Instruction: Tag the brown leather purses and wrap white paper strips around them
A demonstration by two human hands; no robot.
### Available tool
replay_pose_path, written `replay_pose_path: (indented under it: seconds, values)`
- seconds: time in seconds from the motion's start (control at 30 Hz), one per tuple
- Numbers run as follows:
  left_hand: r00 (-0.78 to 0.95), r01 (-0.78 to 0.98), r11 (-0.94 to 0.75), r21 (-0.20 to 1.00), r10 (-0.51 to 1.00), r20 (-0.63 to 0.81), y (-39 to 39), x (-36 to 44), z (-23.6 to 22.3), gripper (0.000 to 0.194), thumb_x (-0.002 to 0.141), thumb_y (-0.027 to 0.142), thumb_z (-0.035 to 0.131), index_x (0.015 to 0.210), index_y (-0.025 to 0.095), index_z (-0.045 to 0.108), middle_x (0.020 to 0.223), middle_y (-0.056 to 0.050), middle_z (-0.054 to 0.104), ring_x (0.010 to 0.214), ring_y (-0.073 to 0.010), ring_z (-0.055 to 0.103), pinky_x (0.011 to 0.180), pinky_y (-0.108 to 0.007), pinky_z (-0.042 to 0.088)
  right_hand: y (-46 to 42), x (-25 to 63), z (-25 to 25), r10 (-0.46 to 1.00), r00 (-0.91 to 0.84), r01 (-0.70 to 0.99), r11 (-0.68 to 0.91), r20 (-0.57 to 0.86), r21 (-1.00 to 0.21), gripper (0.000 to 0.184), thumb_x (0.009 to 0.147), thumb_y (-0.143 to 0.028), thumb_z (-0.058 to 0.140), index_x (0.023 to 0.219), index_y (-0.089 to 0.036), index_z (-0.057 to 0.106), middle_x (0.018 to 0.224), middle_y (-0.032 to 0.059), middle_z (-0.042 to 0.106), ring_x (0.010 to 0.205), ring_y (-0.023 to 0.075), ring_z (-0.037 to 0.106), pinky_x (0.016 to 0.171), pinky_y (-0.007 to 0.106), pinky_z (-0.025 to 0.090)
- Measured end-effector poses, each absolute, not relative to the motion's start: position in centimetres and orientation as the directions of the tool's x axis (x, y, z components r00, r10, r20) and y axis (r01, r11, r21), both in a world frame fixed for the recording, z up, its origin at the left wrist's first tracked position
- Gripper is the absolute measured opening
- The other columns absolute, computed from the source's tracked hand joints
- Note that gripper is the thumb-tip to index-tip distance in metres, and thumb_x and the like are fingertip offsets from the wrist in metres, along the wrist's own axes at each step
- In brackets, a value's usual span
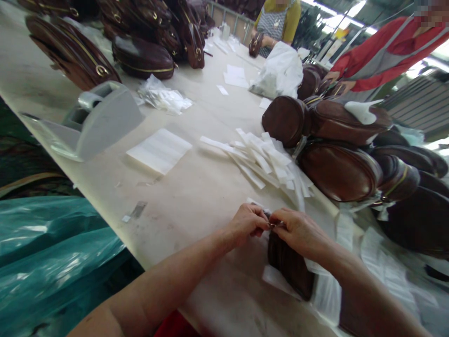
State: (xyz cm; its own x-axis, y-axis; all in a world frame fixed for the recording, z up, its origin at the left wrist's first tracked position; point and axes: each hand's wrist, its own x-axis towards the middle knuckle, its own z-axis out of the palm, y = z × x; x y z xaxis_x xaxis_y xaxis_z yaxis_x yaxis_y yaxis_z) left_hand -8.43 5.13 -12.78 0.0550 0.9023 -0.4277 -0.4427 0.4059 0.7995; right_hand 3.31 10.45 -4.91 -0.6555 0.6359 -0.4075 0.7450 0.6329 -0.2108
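Observation:
My left hand [248,222] and my right hand [295,229] meet at one end of a dark brown leather bag [291,267] on the table. Both are closed in a pinch, fingertips almost touching, on a small shiny metal piece that looks like the bag's hardware; its exact kind is too small to make out. The bag's body hangs down below my right hand, with thin white wrapping [326,295] beside it. Just beyond my hands lies a loose heap of white paper strips [266,159].
Brown leather bags [340,171] are piled at the right, and more bags [143,56] stand at the far left. A grey tape dispenser [101,117], a stack of white sheets [159,150] and crumpled plastic [163,95] lie on the left. Two co-workers [386,56] stand across the table.

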Motion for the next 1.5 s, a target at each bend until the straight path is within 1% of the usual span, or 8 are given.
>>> replay_pose_path:
  seconds: [0.17, 0.27, 0.57, 0.73, 0.93, 1.07, 1.33, 1.5]
  values:
    - [0.03, -0.549, 0.355, 0.756, 0.913, -0.407, 5.0, -8.3, -12.6, 0.016, 0.045, 0.021, 0.059, 0.052, 0.016, 0.046, 0.05, 0.003, 0.052, 0.033, -0.0037, 0.033, 0.035, -0.02, 0.015, 9.7, 2.6, -3.3, 0.661, -0.593, 0.774, 0.626, -0.461, -0.097, 0.025, 0.075, -0.006, 0.045, 0.085, -0.017, 0.065, 0.087, 0.0069, 0.067, 0.079, 0.0167, 0.06, 0.062, 0.024, 0.031]
    - [0.039, -0.621, 0.334, 0.709, 0.917, -0.398, 5.1, -8.6, -12.5, 0.018, 0.046, 0.023, 0.061, 0.054, 0.015, 0.047, 0.058, -0.001, 0.061, 0.031, -0.0036, 0.035, 0.034, -0.02, 0.013, 9.7, 2.6, -2.5, 0.664, -0.598, 0.774, 0.624, -0.449, -0.108, 0.027, 0.071, -0.006, 0.047, 0.086, -0.018, 0.066, 0.088, 0.0071, 0.068, 0.081, 0.0178, 0.06, 0.06, 0.025, 0.03]
    - [0.068, -0.725, 0.294, 0.623, 0.93, -0.36, 5.4, -8.6, -13.1, 0.031, 0.05, 0.034, 0.077, 0.06, 0.013, 0.057, 0.051, 0.0, 0.058, 0.033, -0.0038, 0.035, 0.037, -0.019, 0.014, 10.9, 5.9, -2.7, 0.676, -0.638, 0.768, 0.52, -0.369, -0.375, 0.035, 0.056, -0.003, 0.049, 0.081, -0.019, 0.069, 0.077, -0.0004, 0.065, 0.071, 0.0127, 0.056, 0.058, 0.018, 0.035]
    - [0.03, -0.728, 0.245, 0.64, 0.944, -0.328, 5.3, -8.6, -13.3, 0.034, 0.049, 0.034, 0.083, 0.066, 0.01, 0.066, 0.052, -0.003, 0.059, 0.046, -0.0076, 0.046, 0.046, -0.019, 0.026, 10.6, 6.8, -2.4, 0.722, -0.592, 0.772, 0.38, -0.358, -0.51, 0.037, 0.054, -0.007, 0.056, 0.087, -0.018, 0.069, 0.087, 0.0017, 0.064, 0.081, 0.0155, 0.058, 0.071, 0.021, 0.041]
    - [0.014, -0.779, 0.175, 0.602, 0.965, -0.261, 5.2, -8.7, -12.4, 0.033, 0.049, 0.033, 0.083, 0.07, 0.011, 0.071, 0.056, -0.004, 0.062, 0.054, -0.011, 0.052, 0.061, -0.023, 0.039, 10.1, 7.4, -3.2, 0.779, -0.545, 0.713, 0.236, -0.31, -0.66, 0.034, 0.052, -0.006, 0.056, 0.081, -0.017, 0.07, 0.108, 0.0064, 0.059, 0.099, 0.0183, 0.057, 0.088, 0.026, 0.039]
    - [0.076, -0.764, 0.21, 0.61, 0.968, -0.238, 5.3, -8.6, -12.4, 0.034, 0.051, 0.034, 0.08, 0.073, 0.01, 0.072, 0.057, -0.007, 0.065, 0.055, -0.0139, 0.056, 0.054, -0.023, 0.037, 9.7, 7.6, -4.2, 0.804, -0.496, 0.694, 0.14, -0.328, -0.706, 0.031, 0.052, -0.006, 0.056, 0.077, -0.018, 0.07, 0.118, 0.0068, 0.055, 0.107, 0.0202, 0.055, 0.091, 0.028, 0.039]
    - [0.184, -0.774, 0.269, 0.573, 0.962, -0.203, 5.1, -8.3, -12.7, 0.039, 0.051, 0.023, 0.074, 0.089, 0.015, 0.071, 0.063, -0.006, 0.068, 0.044, -0.0137, 0.057, 0.045, -0.022, 0.037, 8.1, 7.0, -3.3, 0.802, -0.544, 0.751, 0.333, -0.248, -0.57, 0.033, 0.055, 0.004, 0.044, 0.067, -0.018, 0.065, 0.088, 0.0021, 0.06, 0.083, 0.0133, 0.06, 0.075, 0.021, 0.044]
    - [0.227, -0.796, 0.269, 0.542, 0.963, -0.145, 4.8, -8.2, -12.8, 0.036, 0.053, 0.023, 0.074, 0.088, 0.014, 0.072, 0.062, -0.007, 0.068, 0.043, -0.0128, 0.056, 0.045, -0.021, 0.039, 7.7, 7.4, -5.1, 0.725, -0.67, 0.695, 0.536, -0.16, -0.479, 0.032, 0.067, -0.001, 0.048, 0.084, -0.021, 0.065, 0.095, 0.0032, 0.062, 0.091, 0.0157, 0.058, 0.08, 0.024, 0.043]
